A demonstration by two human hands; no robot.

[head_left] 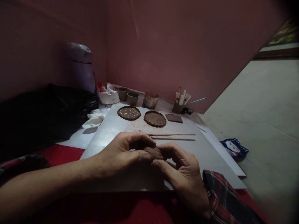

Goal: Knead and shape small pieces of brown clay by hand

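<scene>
Between my two hands is a small lump of brown clay (pixel 154 152), held above the near part of a pale board (pixel 102 140). My left hand (pixel 130 147) is closed on its left side, thumb in front and fingers behind. From the right, my right hand (pixel 181 165) pinches the same lump with thumb and fingers. Just beyond them lie two thin sticks (pixel 173 134). Farther back on the board are a round brown clay disc with yellow specks (pixel 129 113), a plain round clay disc with a raised rim (pixel 155 119) and a small rectangular clay slab (pixel 174 118).
Behind the board stand two cups (pixel 133 99), a stained bowl (pixel 150 100) and a holder with brushes and white tools (pixel 178 107). Crumpled tissue (pixel 93 119) and a black plastic bag (pixel 46 115) lie left. A blue packet (pixel 234 148) is on the floor at right.
</scene>
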